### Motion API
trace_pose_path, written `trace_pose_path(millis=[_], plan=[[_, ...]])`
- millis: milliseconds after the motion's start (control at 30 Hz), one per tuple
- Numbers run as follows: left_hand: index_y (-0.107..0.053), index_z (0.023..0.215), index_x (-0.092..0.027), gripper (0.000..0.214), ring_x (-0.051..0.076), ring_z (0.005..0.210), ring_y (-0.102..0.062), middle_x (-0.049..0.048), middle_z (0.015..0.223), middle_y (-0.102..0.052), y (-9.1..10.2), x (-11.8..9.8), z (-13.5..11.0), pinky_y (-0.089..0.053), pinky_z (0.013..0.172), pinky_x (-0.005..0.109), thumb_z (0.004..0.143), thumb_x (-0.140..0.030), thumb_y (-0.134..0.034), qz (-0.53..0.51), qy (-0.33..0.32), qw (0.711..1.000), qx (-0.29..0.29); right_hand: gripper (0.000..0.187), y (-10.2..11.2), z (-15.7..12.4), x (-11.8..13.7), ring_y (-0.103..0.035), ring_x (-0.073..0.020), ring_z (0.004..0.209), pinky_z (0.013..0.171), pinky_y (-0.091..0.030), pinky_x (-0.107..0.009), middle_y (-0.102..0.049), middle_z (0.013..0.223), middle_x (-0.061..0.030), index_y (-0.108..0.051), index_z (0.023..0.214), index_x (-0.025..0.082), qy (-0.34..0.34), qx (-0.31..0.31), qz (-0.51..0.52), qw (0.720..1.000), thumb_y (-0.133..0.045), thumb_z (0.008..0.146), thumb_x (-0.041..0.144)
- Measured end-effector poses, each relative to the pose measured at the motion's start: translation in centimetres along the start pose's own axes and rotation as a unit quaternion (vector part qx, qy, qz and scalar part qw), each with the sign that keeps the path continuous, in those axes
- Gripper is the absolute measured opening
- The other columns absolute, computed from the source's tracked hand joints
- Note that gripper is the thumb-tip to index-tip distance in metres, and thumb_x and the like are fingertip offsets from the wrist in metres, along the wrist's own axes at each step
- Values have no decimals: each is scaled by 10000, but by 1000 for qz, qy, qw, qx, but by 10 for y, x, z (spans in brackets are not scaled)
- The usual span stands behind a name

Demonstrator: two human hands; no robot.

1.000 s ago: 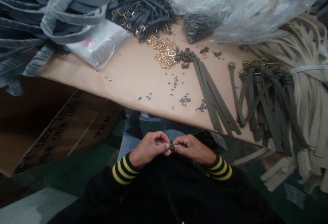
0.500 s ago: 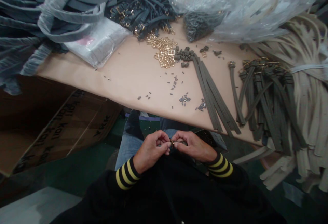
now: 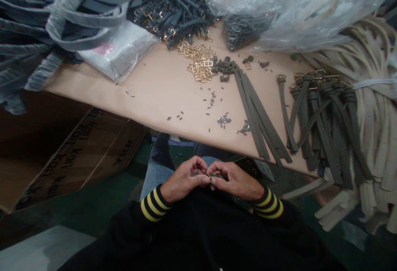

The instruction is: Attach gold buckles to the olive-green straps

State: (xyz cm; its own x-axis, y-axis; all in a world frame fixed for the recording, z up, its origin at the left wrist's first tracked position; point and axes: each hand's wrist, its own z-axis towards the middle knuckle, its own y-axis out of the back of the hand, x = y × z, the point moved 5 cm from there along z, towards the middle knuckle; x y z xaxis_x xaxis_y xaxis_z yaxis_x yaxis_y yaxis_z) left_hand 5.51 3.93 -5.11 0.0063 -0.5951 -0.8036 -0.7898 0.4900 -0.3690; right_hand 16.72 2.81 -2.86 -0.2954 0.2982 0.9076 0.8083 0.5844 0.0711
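Note:
My left hand point(image 3: 183, 178) and my right hand point(image 3: 236, 180) meet over my lap, below the table edge. Both pinch a small olive strap end with a gold buckle point(image 3: 214, 176) between their fingertips. The strap itself is mostly hidden by my fingers. Both sleeves are black with yellow stripes. On the table above lie a heap of loose gold buckles point(image 3: 199, 62) and a row of flat olive straps point(image 3: 257, 113).
The tan table point(image 3: 167, 89) also carries a pile of dark straps with buckles point(image 3: 175, 10), olive straps with buckles fitted point(image 3: 322, 113), cream straps point(image 3: 378, 130), plastic bags point(image 3: 279, 10) and scattered small pins point(image 3: 223, 120). A cardboard box point(image 3: 71, 155) sits on the floor at left.
My hands have stayed together over my lap, with the fingers shifting slightly on the small piece; the right fingertips now cover more of it.

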Motion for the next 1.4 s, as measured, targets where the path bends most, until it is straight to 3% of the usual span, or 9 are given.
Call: trace_pose_path(millis=[300,500,700,867,967,1233,1400], plan=[[-412,711,-137,365,93,547,-569,-23,580,-580,-4,5,2,-430,480,187,574,-313,-700,-85,24,995,52,156,-11,1,-5,-484,-75,534,470,-360,-177,-548,667,9,-348,801,185,19,1,137,990,-487,750,233],[-389,711,-145,358,67,476,-539,-46,565,-555,-4,5,4,-431,397,150,583,-264,-702,-108,4,994,32,95,-5,0,0,-421,-69,474,468,-346,-188,-500,608,19,-434,724,161,14,7,6,1000,-459,759,246],[-383,700,-148,310,38,395,-504,-56,564,-540,-3,5,4,-394,361,123,630,-254,-666,-97,-1,995,15,70,-2,4,0,-430,-90,492,495,-322,-197,-503,526,30,-425,654,168,-29,-70,-85,994,-451,719,172],[-412,695,-148,283,28,391,-476,-64,590,-507,-2,0,1,-404,352,132,625,-251,-666,-133,9,991,-18,86,0,1,8,-370,-86,464,480,-269,-206,-458,508,41,-412,614,169,-46,-159,-171,971,-428,690,130],[-418,687,-148,297,13,385,-427,-66,597,-488,-3,-4,-3,-399,333,127,604,-257,-681,-144,18,989,-30,87,2,1,9,-366,-91,484,486,-264,-208,-419,519,44,-406,602,171,-45,-162,-173,971,-420,675,124],[-394,665,-156,379,11,372,-370,-79,513,-450,0,-4,-4,-350,294,104,562,-368,-690,-115,27,992,-42,74,5,6,5,-399,-105,569,553,-311,-212,-426,573,29,-408,580,163,-2,-92,-81,992,-449,638,144],[-418,703,-153,332,20,355,-358,-97,487,-409,3,2,-1,-354,293,130,572,-310,-679,-14,44,998,-39,98,-1,2,9,-421,-110,566,534,-309,-211,-447,588,24,-409,606,169,-9,-133,-142,981,-470,679,192]])
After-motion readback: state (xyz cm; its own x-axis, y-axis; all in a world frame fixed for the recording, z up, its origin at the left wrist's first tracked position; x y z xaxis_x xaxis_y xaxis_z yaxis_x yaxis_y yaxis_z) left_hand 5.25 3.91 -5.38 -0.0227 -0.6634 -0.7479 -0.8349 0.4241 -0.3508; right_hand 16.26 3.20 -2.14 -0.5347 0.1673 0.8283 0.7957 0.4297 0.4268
